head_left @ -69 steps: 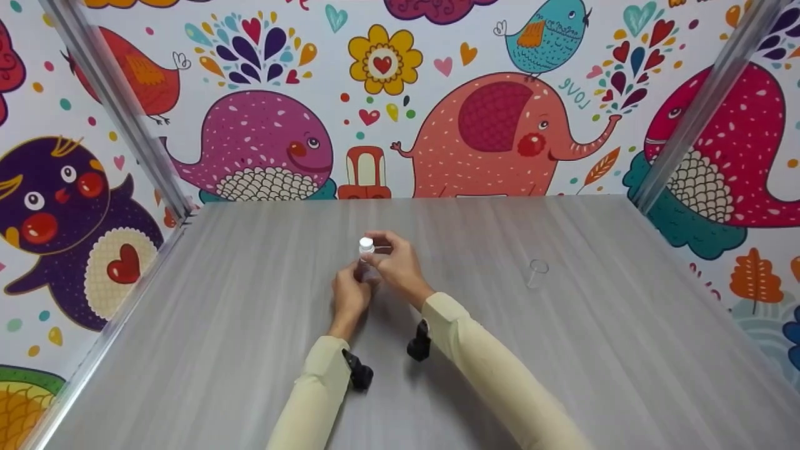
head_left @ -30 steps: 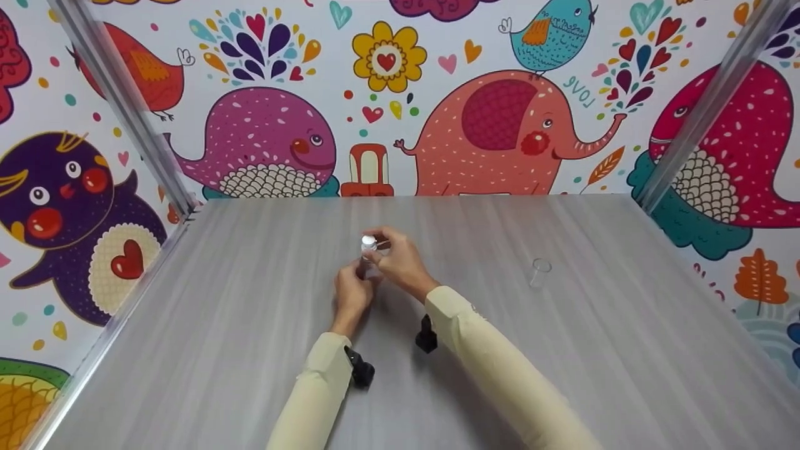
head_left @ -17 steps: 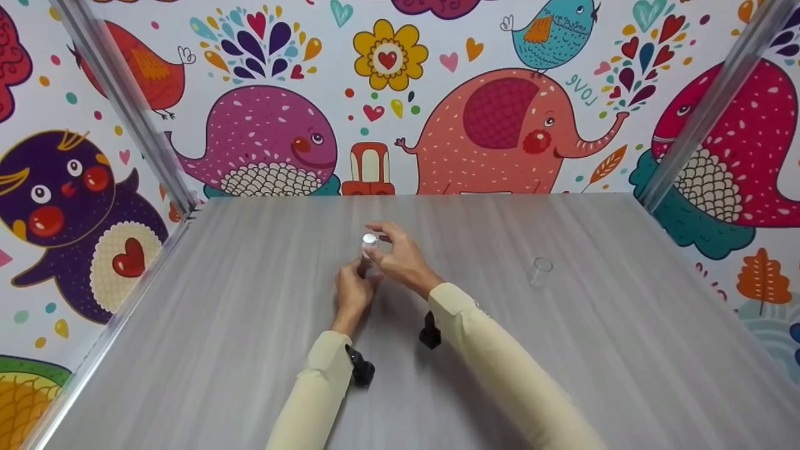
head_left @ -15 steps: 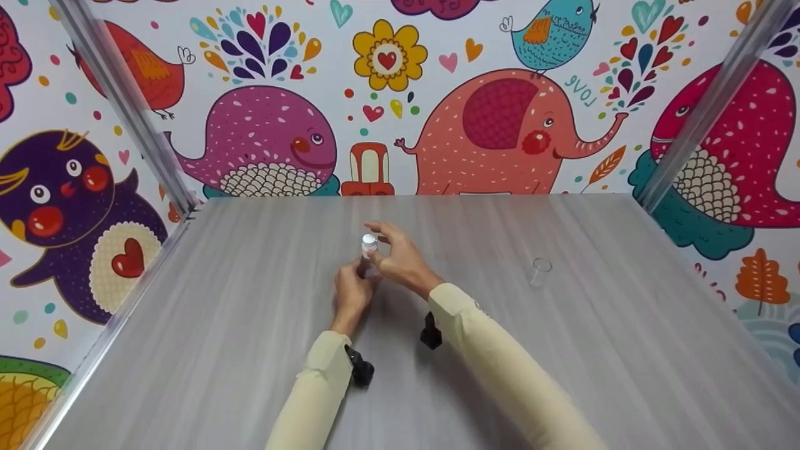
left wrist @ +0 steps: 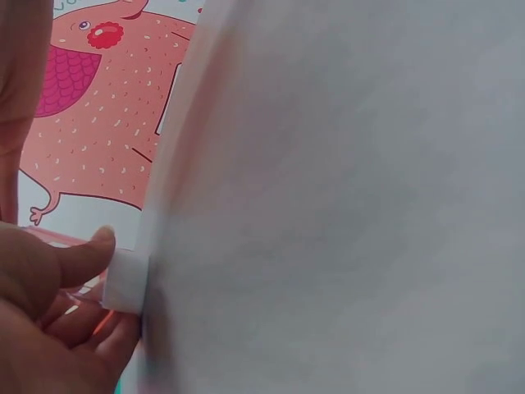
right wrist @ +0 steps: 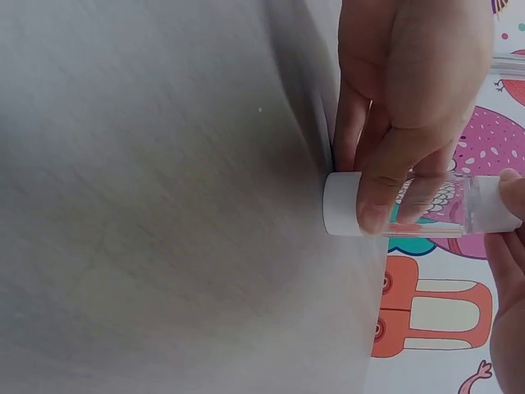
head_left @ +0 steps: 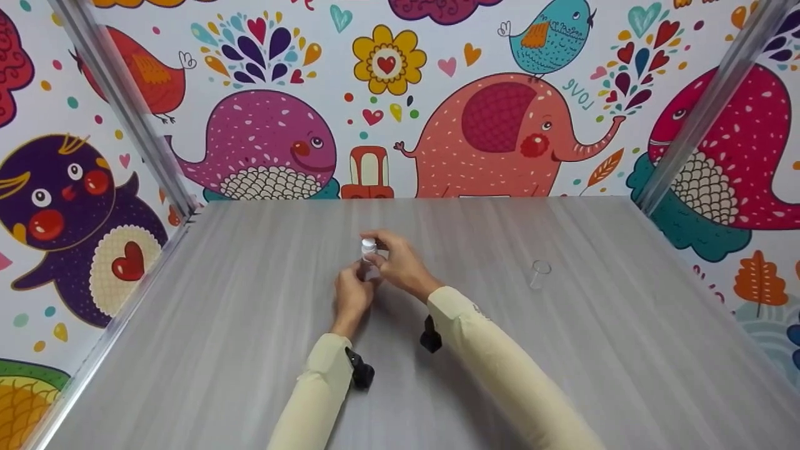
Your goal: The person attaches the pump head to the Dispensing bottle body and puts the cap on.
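Observation:
A clear bottle with a white cap [head_left: 369,242] stands between the two hands at the middle of the head view. My left hand [head_left: 353,292] grips its lower part; the left wrist view shows this left hand [left wrist: 57,304] by the white base [left wrist: 127,281], which is at the tabletop. In the right wrist view, left-hand fingers [right wrist: 385,193] lie around the clear body [right wrist: 447,212]. My right hand [head_left: 403,265] pinches the top, thumb and finger on opposite sides of the white cap [right wrist: 492,203]. Its fingertips [right wrist: 513,190] show only partly there.
A small clear cup [head_left: 540,275] stands on the grey tabletop [head_left: 600,350] to the right of the hands. Printed walls [head_left: 269,137] rise behind and at both sides, with metal posts [head_left: 134,119] at the back corners.
The right hand's fingers, spread a little off the cap half a second ago, have come down and closed around it. The left hand keeps its grip low on the bottle.

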`<state>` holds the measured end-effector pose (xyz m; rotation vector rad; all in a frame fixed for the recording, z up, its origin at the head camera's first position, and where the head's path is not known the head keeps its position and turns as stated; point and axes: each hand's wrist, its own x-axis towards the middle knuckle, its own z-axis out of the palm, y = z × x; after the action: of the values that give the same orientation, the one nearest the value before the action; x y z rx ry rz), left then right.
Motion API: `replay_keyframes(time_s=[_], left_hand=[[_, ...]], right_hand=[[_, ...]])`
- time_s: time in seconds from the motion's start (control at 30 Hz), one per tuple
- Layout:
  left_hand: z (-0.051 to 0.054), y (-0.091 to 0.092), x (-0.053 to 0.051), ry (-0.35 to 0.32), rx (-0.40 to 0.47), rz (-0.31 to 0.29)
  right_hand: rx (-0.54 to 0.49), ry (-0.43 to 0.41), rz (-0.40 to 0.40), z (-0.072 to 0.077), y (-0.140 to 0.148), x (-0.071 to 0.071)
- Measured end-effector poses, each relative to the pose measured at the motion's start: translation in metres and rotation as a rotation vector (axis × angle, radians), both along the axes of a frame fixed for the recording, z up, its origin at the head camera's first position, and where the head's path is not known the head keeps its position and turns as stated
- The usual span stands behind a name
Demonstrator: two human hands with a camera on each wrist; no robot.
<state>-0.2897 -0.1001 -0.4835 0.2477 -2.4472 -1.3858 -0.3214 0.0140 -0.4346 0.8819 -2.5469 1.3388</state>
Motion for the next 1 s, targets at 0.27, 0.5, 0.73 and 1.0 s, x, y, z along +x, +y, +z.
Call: replay_keyframes(time_s=[0.27,0.5,0.73,1.0], left_hand=[[-0.0004,-0.0002,0.0002,0.018,0.007,-0.005],[-0.0010,-0.0003,0.0005,0.036,0.022,0.013],[-0.0005,-0.0006,-0.0002,0.050,-0.009,-0.009],[0.0012,-0.0009,0.0011,0.002,-0.011,-0.002]], right_hand=[[0.015,0.012,-0.031,0.0016,0.0002,-0.0001],[0.002,-0.022,-0.030,0.0027,0.0016,-0.0004],[-0.068,-0.021,0.000,0.0072,0.0047,-0.0021],[-0.044,-0.011,0.017,0.0051,0.0023,0.0004]])
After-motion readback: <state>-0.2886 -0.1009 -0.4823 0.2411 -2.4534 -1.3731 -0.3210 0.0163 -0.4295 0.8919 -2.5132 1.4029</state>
